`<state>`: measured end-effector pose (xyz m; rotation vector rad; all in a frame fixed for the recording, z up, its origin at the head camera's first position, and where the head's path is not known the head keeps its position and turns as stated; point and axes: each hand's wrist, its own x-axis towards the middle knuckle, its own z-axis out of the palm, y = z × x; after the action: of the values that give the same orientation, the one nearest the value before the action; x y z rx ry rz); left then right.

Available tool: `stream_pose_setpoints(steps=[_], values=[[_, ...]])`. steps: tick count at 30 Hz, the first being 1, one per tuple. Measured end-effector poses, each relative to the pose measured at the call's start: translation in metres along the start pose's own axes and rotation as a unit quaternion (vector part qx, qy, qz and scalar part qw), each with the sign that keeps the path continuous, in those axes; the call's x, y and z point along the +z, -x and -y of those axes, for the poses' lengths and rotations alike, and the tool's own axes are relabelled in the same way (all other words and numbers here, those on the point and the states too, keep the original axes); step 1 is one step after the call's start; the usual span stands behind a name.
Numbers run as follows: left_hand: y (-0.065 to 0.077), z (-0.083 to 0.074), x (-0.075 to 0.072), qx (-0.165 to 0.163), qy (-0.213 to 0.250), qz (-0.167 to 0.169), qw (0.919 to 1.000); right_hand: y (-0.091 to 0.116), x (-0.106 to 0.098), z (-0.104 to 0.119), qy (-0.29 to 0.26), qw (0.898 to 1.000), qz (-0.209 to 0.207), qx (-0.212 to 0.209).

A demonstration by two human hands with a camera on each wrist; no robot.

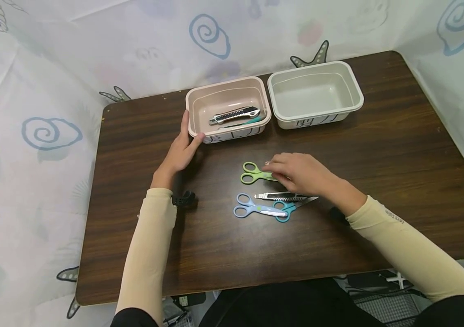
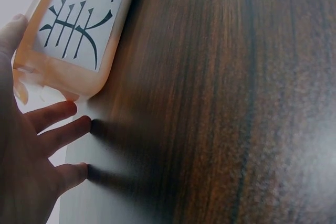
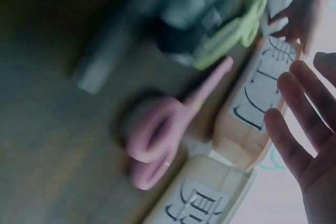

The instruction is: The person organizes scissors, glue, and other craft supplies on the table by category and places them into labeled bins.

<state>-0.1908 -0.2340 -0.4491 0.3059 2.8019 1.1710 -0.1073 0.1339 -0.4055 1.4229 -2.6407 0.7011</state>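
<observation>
My left hand (image 1: 180, 152) rests at the near left corner of a pinkish bin (image 1: 228, 86), thumb on its front rim. In the left wrist view its other fingers are spread and fairly straight. Inside the bin lie a utility knife (image 1: 237, 115) and a slim teal-handled tool (image 1: 252, 121). Over the table, my right hand (image 1: 301, 172) holds nothing and partly covers green scissors (image 1: 250, 178). Pink scissors (image 3: 179, 119), hidden in the head view, show below its extended fingers in the right wrist view. Closer to me lie another utility knife (image 1: 283, 196), light blue scissors (image 1: 252, 209) and teal scissors (image 1: 287, 206).
A pale grey bin (image 1: 318, 113) stands right of the pinkish one at the table's back edge. Both bins carry front labels with black characters. The dark wooden table (image 1: 232, 254) backs onto a patterned white curtain (image 1: 146, 54).
</observation>
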Motion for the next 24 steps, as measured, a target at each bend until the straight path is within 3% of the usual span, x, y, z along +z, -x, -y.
stream_pose_setpoints(steps=[7, 14, 24], values=[[0.000, 0.000, 0.000, -0.002, 0.001, -0.002, 1.0000, 0.022, 0.009, 0.009, -0.022, 0.998, 0.059, 0.020], [0.001, 0.000, 0.000, -0.001, 0.002, -0.005, 1.0000, 0.035, 0.016, 0.016, -0.003, 0.991, 0.126, 0.052], [0.000, -0.001, 0.001, 0.003, 0.001, -0.003, 1.0000, 0.045, 0.025, 0.018, 0.004, 0.993, 0.103, 0.063]])
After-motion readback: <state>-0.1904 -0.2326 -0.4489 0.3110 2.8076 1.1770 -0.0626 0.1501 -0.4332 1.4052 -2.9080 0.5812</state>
